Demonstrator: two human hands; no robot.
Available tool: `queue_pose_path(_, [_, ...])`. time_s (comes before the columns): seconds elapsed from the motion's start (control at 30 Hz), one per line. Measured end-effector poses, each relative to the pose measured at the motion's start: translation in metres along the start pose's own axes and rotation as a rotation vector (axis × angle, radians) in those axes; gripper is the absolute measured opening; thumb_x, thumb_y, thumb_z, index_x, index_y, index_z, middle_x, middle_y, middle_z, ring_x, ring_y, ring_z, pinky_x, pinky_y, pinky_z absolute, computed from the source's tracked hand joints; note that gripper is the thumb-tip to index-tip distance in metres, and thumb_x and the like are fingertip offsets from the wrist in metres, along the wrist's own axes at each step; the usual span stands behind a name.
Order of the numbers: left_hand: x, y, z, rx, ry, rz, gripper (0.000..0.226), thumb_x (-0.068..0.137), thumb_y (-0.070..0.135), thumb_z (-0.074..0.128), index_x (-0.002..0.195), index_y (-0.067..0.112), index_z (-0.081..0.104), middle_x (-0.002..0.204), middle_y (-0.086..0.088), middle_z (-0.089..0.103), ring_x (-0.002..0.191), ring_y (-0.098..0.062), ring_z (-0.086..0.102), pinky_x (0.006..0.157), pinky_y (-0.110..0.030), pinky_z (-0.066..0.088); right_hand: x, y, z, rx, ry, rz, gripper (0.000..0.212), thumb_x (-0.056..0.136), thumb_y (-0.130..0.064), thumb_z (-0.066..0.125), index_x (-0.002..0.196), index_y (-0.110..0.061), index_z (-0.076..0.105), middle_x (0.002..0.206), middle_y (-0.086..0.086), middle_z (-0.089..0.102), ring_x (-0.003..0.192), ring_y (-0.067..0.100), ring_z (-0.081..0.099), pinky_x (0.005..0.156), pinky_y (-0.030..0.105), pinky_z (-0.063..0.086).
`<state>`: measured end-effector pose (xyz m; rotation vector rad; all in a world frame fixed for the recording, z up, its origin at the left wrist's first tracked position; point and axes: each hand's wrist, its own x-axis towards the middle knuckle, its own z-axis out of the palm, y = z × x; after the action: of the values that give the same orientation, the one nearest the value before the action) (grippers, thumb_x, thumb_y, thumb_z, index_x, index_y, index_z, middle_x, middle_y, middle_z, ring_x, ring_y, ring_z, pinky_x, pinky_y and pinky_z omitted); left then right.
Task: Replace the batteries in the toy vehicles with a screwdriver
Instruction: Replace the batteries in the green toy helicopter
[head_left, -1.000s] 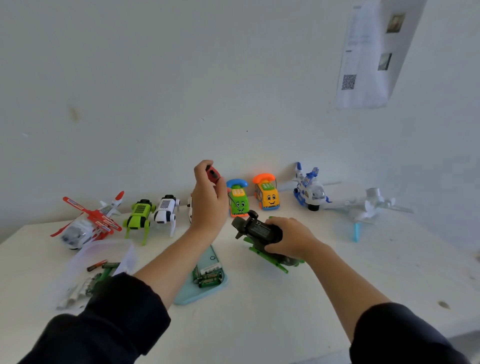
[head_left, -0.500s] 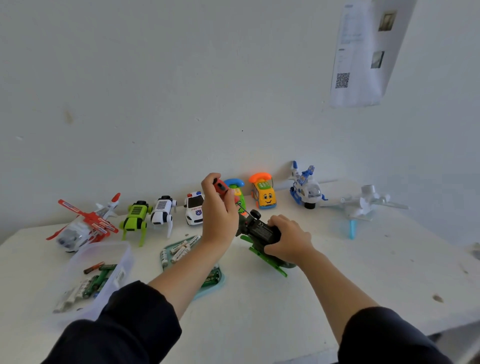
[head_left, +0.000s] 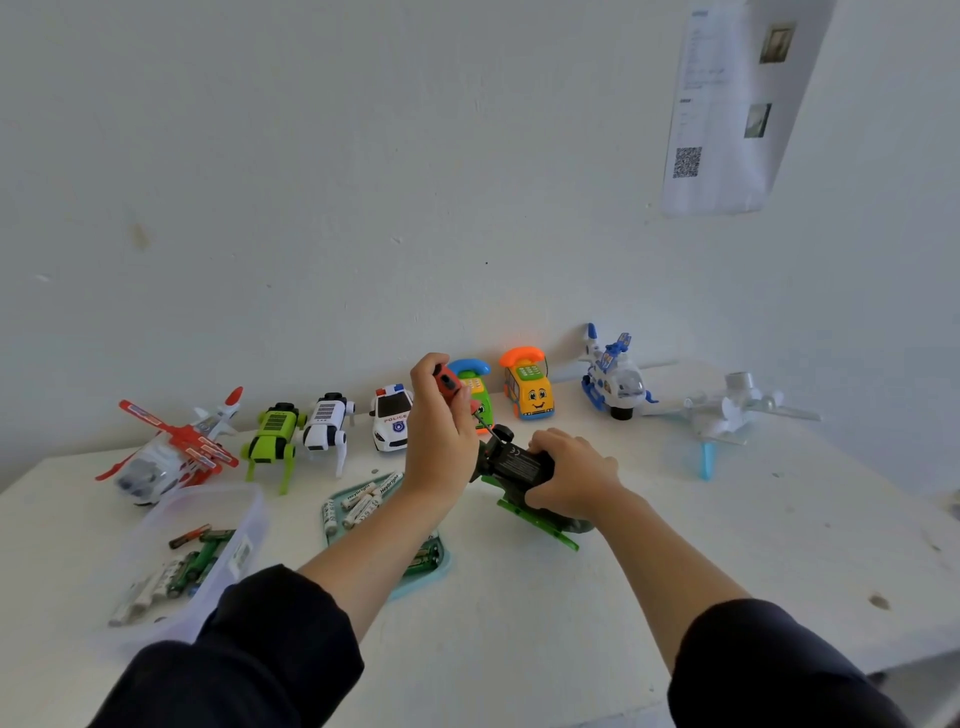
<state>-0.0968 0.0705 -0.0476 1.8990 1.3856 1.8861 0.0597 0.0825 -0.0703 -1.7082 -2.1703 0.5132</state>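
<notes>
Two hands share the work: the right hand (head_left: 569, 475) clamps the dark green toy helicopter (head_left: 524, 480) belly-up on the table (head_left: 727, 561), presumably so its battery cover faces the tool. The left hand (head_left: 441, 436) curls round the red screwdriver (head_left: 451, 385), tip angled down at the underside. Spare batteries (head_left: 363, 501) wait on a tray beside them.

Two helicopters (head_left: 171, 452), two robot dogs (head_left: 272, 436), two phone cars (head_left: 527, 384)

Probably a plain workroom: a white table (head_left: 675, 571) against a bare white wall (head_left: 363, 182) bearing a QR-coded sheet (head_left: 722, 130).
</notes>
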Motion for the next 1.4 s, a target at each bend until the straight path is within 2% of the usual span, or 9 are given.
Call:
queue_pose_path(0.23, [0.000, -0.002, -0.002, 0.003, 0.005, -0.022, 0.026, 0.097, 0.004, 0.042, 0.123, 0.004, 0.038, 0.098, -0.004, 0.049, 0.082, -0.026, 0.064, 0.066, -0.015, 0.048, 0.002, -0.002, 0.000, -0.023, 0.010, -0.047, 0.035, 0.077, -0.027, 0.065, 0.109, -0.026, 0.051, 0.108, -0.008, 0.049, 0.119, 0.015, 0.031, 0.090, 0.040, 0.028])
queue_pose_path(0.47, [0.002, -0.002, -0.004, 0.024, 0.009, -0.051, 0.026, 0.097, 0.000, 0.042, 0.122, 0.003, 0.038, 0.097, -0.009, 0.051, 0.073, -0.006, 0.058, 0.062, -0.006, 0.044, 0.008, -0.001, -0.002, -0.138, 0.035, -0.150, 0.037, 0.077, -0.028, 0.064, 0.113, -0.023, 0.055, 0.122, -0.002, 0.039, 0.122, 0.018, 0.027, 0.093, 0.039, 0.030])
queue_pose_path(0.57, [0.005, -0.005, -0.004, 0.023, 0.021, -0.072, 0.026, 0.097, 0.001, 0.042, 0.122, 0.005, 0.037, 0.097, -0.011, 0.051, 0.072, -0.007, 0.058, 0.062, -0.007, 0.045, 0.012, -0.001, -0.005, -0.205, -0.003, -0.175, 0.045, 0.078, -0.037, 0.066, 0.120, -0.026, 0.051, 0.135, -0.001, 0.028, 0.127, 0.021, 0.026, 0.098, 0.045, 0.034])
queue_pose_path(0.67, [0.008, -0.006, -0.004, 0.009, 0.021, -0.094, 0.026, 0.097, 0.002, 0.042, 0.122, 0.008, 0.036, 0.097, -0.010, 0.052, 0.075, -0.017, 0.062, 0.063, -0.014, 0.050, 0.016, -0.003, -0.009, -0.230, -0.100, -0.157, 0.065, 0.078, -0.049, 0.067, 0.135, -0.036, 0.038, 0.138, -0.004, 0.038, 0.122, 0.020, 0.041, 0.097, 0.044, 0.038])
queue_pose_path(0.73, [0.009, -0.005, -0.003, 0.005, 0.006, -0.095, 0.028, 0.097, 0.003, 0.043, 0.124, 0.009, 0.037, 0.097, -0.007, 0.051, 0.078, -0.021, 0.063, 0.066, -0.020, 0.053, 0.019, -0.006, -0.016, -0.221, -0.135, -0.146, 0.063, 0.078, -0.045, 0.068, 0.135, -0.038, 0.041, 0.130, -0.002, 0.047, 0.115, 0.020, 0.047, 0.094, 0.039, 0.042])
queue_pose_path(0.87, [0.009, -0.007, -0.003, 0.011, -0.022, -0.085, 0.031, 0.096, 0.005, 0.044, 0.127, 0.009, 0.038, 0.099, -0.005, 0.051, 0.079, -0.021, 0.064, 0.065, -0.016, 0.051, 0.023, -0.013, -0.026, -0.242, -0.245, -0.108, 0.058, 0.077, -0.031, 0.070, 0.130, -0.035, 0.047, 0.124, -0.002, 0.051, 0.109, 0.021, 0.050, 0.089, 0.037, 0.044])
queue_pose_path(1.03, [0.006, -0.013, -0.002, 0.004, 0.031, -0.024, 0.033, 0.096, 0.010, 0.044, 0.128, 0.014, 0.036, 0.099, -0.009, 0.053, 0.086, -0.028, 0.063, 0.073, -0.041, 0.056, 0.025, -0.011, -0.014, -0.345, -0.150, -0.098, 0.052, 0.081, -0.056, 0.058, 0.129, -0.039, 0.047, 0.130, -0.006, 0.052, 0.114, 0.019, 0.050, 0.089, 0.037, 0.040])
queue_pose_path(1.23, [0.004, -0.013, 0.000, -0.023, 0.101, -0.064, 0.036, 0.098, 0.009, 0.040, 0.133, 0.013, 0.034, 0.094, -0.007, 0.054, 0.078, -0.024, 0.063, 0.066, -0.024, 0.052, 0.033, -0.004, -0.008, -0.343, -0.135, -0.057, 0.058, 0.077, -0.068, 0.053, 0.125, -0.036, 0.053, 0.136, -0.007, 0.051, 0.116, 0.018, 0.050, 0.089, 0.036, 0.042])
queue_pose_path(1.4, [0.005, -0.012, 0.004, -0.087, 0.158, -0.182, 0.036, 0.098, 0.005, 0.039, 0.134, 0.010, 0.033, 0.085, 0.009, 0.050, 0.068, -0.017, 0.060, 0.067, -0.043, 0.057, 0.034, -0.003, -0.010, -0.327, -0.148, -0.050, 0.059, 0.078, -0.067, 0.053, 0.128, -0.036, 0.051, 0.137, -0.007, 0.050, 0.117, 0.019, 0.050, 0.088, 0.035, 0.041])
